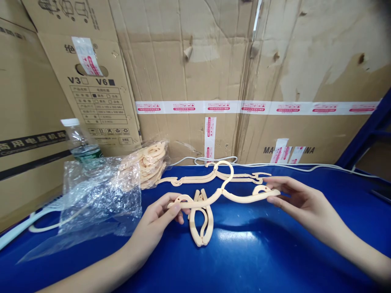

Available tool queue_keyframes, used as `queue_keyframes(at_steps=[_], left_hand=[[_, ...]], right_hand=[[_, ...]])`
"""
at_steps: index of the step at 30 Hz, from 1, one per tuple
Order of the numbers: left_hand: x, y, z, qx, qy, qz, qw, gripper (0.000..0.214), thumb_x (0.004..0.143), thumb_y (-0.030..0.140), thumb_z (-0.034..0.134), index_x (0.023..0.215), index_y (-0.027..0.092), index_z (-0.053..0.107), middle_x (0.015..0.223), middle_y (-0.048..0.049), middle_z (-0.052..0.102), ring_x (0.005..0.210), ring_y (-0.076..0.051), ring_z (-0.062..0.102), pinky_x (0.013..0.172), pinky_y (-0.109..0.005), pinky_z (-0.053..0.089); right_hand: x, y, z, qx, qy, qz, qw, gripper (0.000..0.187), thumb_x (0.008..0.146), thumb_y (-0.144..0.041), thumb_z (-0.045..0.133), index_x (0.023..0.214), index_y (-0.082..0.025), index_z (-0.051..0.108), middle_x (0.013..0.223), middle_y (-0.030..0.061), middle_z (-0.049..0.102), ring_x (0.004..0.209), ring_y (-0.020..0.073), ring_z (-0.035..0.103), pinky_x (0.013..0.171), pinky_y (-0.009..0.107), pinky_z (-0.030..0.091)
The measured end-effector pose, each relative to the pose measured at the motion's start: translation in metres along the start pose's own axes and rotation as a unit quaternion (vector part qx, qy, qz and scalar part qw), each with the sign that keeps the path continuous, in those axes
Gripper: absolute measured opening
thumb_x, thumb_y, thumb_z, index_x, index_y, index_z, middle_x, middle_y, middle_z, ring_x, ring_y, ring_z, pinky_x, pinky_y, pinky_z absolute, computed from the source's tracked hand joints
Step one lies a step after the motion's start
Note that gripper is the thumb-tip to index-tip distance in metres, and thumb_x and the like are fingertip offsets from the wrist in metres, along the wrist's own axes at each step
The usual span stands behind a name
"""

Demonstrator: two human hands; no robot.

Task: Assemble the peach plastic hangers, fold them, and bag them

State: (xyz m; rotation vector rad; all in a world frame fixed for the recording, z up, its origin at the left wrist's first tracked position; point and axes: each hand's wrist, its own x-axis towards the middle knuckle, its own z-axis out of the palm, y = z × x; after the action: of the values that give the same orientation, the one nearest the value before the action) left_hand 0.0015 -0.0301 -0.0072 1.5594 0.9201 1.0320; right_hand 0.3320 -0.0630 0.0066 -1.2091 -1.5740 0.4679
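Note:
Stretched between my two hands is an unfolded beige folding clothes hanger [241,198], held above the blue surface with its hook pointing up. My left hand [165,211] pinches its left end, and my right hand [290,199] pinches the right tip between thumb and fingers. Below the held hanger, near my left hand, lies a folded hanger [207,232], its arms together and its hook tucked between them. Behind the held one, a second unfolded hanger [198,179] rests on the surface.
A clear bag of folded hangers [151,165] sits at the left, with crumpled clear plastic [104,199] before it. Farther left are a plastic bottle [80,142] and a pale long-handled item [30,221]. Cardboard boxes [189,77] and a white cable [281,165] border the blue surface [244,260].

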Motion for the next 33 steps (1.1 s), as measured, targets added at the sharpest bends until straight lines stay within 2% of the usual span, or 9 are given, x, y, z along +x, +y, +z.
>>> queue_keyframes(at_steps=[2, 4, 8, 13, 19, 25, 29, 33], left_hand=[[-0.001, 0.000, 0.001, -0.003, 0.003, 0.002, 1.000, 0.023, 0.092, 0.038, 0.057, 0.101, 0.019, 0.065, 0.081, -0.0015, 0.068, 0.070, -0.015, 0.055, 0.074, -0.028, 0.042], [-0.003, 0.000, 0.003, -0.018, 0.014, 0.006, 1.000, 0.022, 0.092, 0.037, 0.056, 0.101, 0.019, 0.065, 0.081, -0.0007, 0.067, 0.070, -0.014, 0.055, 0.074, -0.028, 0.042], [-0.008, 0.003, 0.010, -0.049, 0.015, 0.007, 0.999, 0.020, 0.092, 0.038, 0.058, 0.097, 0.020, 0.065, 0.080, 0.0002, 0.066, 0.068, -0.013, 0.055, 0.072, -0.027, 0.043], [-0.009, 0.002, 0.012, -0.053, 0.014, -0.005, 0.998, 0.019, 0.088, 0.037, 0.063, 0.090, 0.019, 0.065, 0.075, 0.0014, 0.063, 0.069, -0.013, 0.055, 0.072, -0.025, 0.043], [-0.007, 0.002, 0.011, -0.082, 0.023, -0.035, 0.996, 0.023, 0.083, 0.039, 0.069, 0.082, 0.016, 0.066, 0.071, 0.0010, 0.063, 0.066, -0.012, 0.055, 0.070, -0.024, 0.044], [-0.006, 0.003, 0.012, -0.128, 0.041, -0.047, 0.990, 0.025, 0.075, 0.040, 0.077, 0.078, 0.017, 0.068, 0.069, 0.0012, 0.064, 0.065, -0.012, 0.057, 0.068, -0.023, 0.046], [-0.007, 0.000, 0.013, -0.116, 0.032, -0.028, 0.992, 0.023, 0.078, 0.037, 0.075, 0.072, 0.016, 0.068, 0.071, 0.0007, 0.065, 0.063, -0.010, 0.057, 0.066, -0.022, 0.045], [-0.007, 0.000, 0.013, -0.117, 0.027, -0.033, 0.992, 0.022, 0.079, 0.038, 0.074, 0.076, 0.016, 0.069, 0.069, 0.0009, 0.064, 0.062, -0.011, 0.055, 0.064, -0.022, 0.044]], right_hand=[[0.000, -0.002, 0.000, 0.004, -0.005, 0.014, 1.000, 0.033, 0.074, -0.046, 0.075, 0.098, -0.025, 0.071, 0.104, 0.0077, 0.072, 0.096, 0.0250, 0.068, 0.083, 0.034, 0.057], [-0.001, -0.004, 0.001, 0.014, -0.012, 0.040, 0.999, 0.035, 0.073, -0.048, 0.076, 0.098, -0.025, 0.073, 0.103, 0.0077, 0.073, 0.091, 0.0248, 0.068, 0.080, 0.035, 0.057], [-0.003, -0.008, 0.007, 0.096, -0.029, 0.114, 0.988, 0.039, 0.073, -0.046, 0.077, 0.105, -0.025, 0.073, 0.089, 0.0046, 0.072, 0.068, 0.0152, 0.060, 0.070, 0.029, 0.053], [-0.004, -0.007, 0.012, 0.229, -0.034, 0.173, 0.957, 0.034, 0.074, -0.039, 0.080, 0.105, -0.025, 0.074, 0.081, 0.0007, 0.068, 0.067, 0.0096, 0.056, 0.068, 0.022, 0.049], [-0.003, -0.006, 0.009, 0.301, -0.023, 0.211, 0.930, 0.033, 0.071, -0.031, 0.084, 0.100, -0.021, 0.074, 0.084, 0.0011, 0.068, 0.067, 0.0083, 0.058, 0.068, 0.019, 0.053], [-0.001, -0.004, 0.012, 0.389, 0.031, 0.293, 0.873, 0.034, 0.062, -0.020, 0.089, 0.089, -0.021, 0.069, 0.083, 0.0008, 0.070, 0.075, 0.0114, 0.065, 0.069, 0.019, 0.057], [-0.001, -0.006, 0.015, 0.407, 0.021, 0.274, 0.871, 0.026, 0.065, -0.020, 0.087, 0.080, -0.021, 0.066, 0.083, -0.0008, 0.070, 0.075, 0.0097, 0.066, 0.072, 0.017, 0.057], [-0.006, -0.015, 0.019, 0.379, -0.070, 0.233, 0.893, 0.018, 0.071, -0.024, 0.084, 0.076, -0.019, 0.067, 0.083, 0.0002, 0.070, 0.080, 0.0116, 0.067, 0.083, 0.024, 0.057]])
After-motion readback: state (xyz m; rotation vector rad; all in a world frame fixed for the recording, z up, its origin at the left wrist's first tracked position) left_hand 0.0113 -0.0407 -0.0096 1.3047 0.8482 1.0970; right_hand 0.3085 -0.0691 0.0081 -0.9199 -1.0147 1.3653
